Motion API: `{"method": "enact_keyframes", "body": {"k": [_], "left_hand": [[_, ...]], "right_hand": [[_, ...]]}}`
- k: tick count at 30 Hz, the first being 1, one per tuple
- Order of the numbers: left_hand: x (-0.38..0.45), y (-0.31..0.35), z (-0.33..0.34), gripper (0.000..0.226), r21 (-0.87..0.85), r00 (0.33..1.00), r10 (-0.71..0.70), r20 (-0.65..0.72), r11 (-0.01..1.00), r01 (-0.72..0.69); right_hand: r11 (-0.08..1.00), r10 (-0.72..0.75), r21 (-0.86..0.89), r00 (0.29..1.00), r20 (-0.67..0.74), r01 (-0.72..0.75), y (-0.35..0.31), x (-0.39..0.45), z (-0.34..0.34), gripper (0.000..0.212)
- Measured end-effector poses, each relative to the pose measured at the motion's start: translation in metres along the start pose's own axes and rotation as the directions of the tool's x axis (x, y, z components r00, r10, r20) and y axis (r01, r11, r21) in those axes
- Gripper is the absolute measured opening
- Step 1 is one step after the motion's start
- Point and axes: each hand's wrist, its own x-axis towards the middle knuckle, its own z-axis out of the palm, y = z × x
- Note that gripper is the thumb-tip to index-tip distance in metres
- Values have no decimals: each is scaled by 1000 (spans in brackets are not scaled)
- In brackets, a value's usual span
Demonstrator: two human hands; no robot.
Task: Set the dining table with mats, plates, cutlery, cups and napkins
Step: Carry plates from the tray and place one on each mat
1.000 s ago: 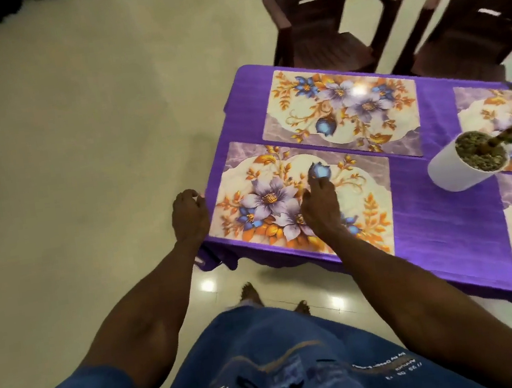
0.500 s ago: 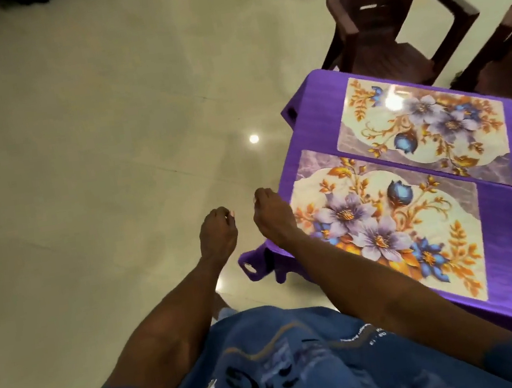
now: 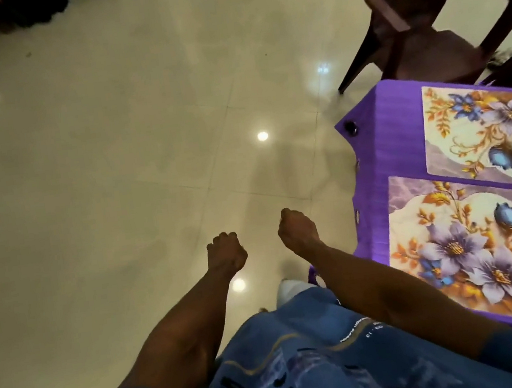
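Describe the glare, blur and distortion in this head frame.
Head view: ceiling lights glare as bright spots on the glossy tiled floor; the brown plastic chair is smeared by motion blur; wide-angle bending skews the purple tablecloth edge; the near floral placemat and both hands, left hand and right hand, stay fairly sharp.

Purple cloth [image 3: 393,128] covers the surface; two cream mats [image 3: 482,126] [image 3: 473,249] there bloom with lilac and blue flowers, orange-gold leaves, grey marbled corners. Dark brown chair [image 3: 413,10], glossy beige floor [image 3: 110,148], blue printed shirt [image 3: 305,367].
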Motion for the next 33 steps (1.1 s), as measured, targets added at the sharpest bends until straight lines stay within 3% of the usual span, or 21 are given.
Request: {"method": "enact_keyframes", "body": {"k": [6, 12, 18, 22, 28, 33], "left_hand": [[91, 5, -54, 29, -41, 992, 122, -31, 992, -123], [214, 33, -121, 27, -66, 978, 195, -74, 978, -200], [332, 90, -196, 24, -47, 956, 278, -91, 958, -283], [393, 143, -222, 23, -17, 929, 367, -47, 929, -369], [493, 234, -247, 23, 80, 790, 608, 73, 786, -613], [589, 299, -301, 22, 81, 654, 753, 72, 649, -756]], "right_hand": [[986, 151, 71, 988, -40, -148, -19, 84, -15, 21], [983, 153, 110, 987, -53, -147, -25, 211, -66, 21], [961, 249, 162, 954, -169, -223, -11, 323, -156, 20], [915, 383, 223, 898, -217, -336, 5, 362, -183, 22], [775, 618, 344, 751, -232, -531, 50, 426, -224, 23], [675, 726, 441, 639, -253, -592, 53, 512, -268, 21]]}}
